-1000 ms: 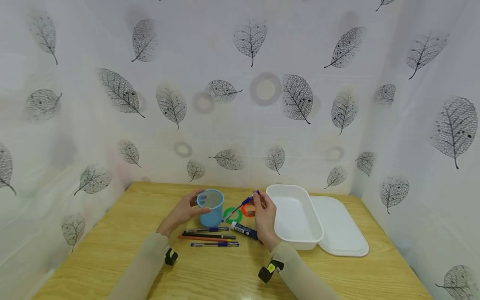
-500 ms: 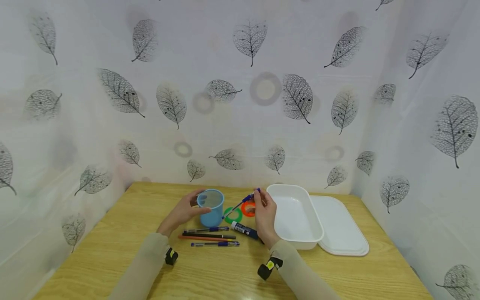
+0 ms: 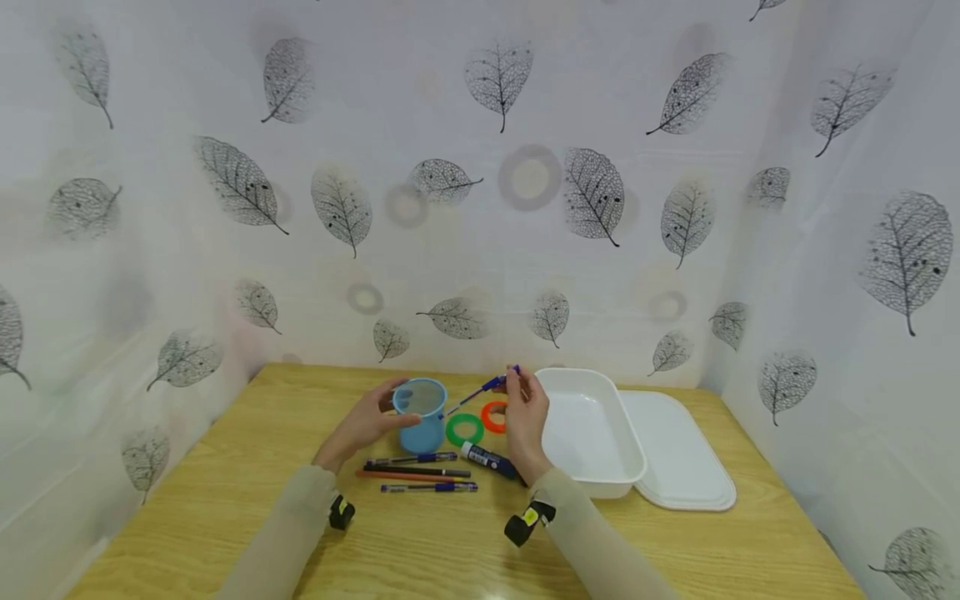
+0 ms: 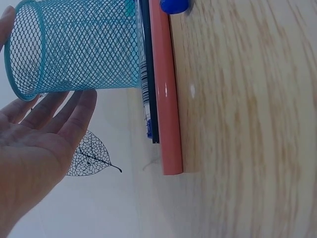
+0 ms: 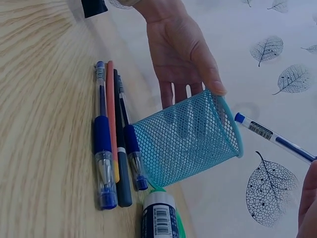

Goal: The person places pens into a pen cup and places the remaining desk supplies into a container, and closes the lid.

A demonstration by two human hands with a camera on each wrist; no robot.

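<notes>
My left hand (image 3: 363, 429) holds a light blue mesh pen holder (image 3: 422, 433) upright on the table, thumb at the near rim and fingers round the far side. My right hand (image 3: 527, 421) pinches a clear gel pen (image 3: 491, 383) with blue parts near its upper end. The pen slants down to the left. In the right wrist view the pen's blue end (image 5: 239, 117) is right at the holder's rim, outside the opening. In front of the holder lie two similar blue pens (image 3: 442, 487), a black pencil (image 3: 408, 472) and a salmon-coloured pencil (image 3: 401, 477).
A dark blue tube with a white end (image 3: 487, 459) lies below my right hand. Behind it are a green ring (image 3: 465, 429) and an orange ring (image 3: 491, 417). A white plastic box (image 3: 607, 490) and its white lid (image 3: 690, 467) stand at the right.
My right hand has risen a little and shifted slightly left. The pen's lower end has come up from beside the holder toward its rim. The left hand and holder stay put.
</notes>
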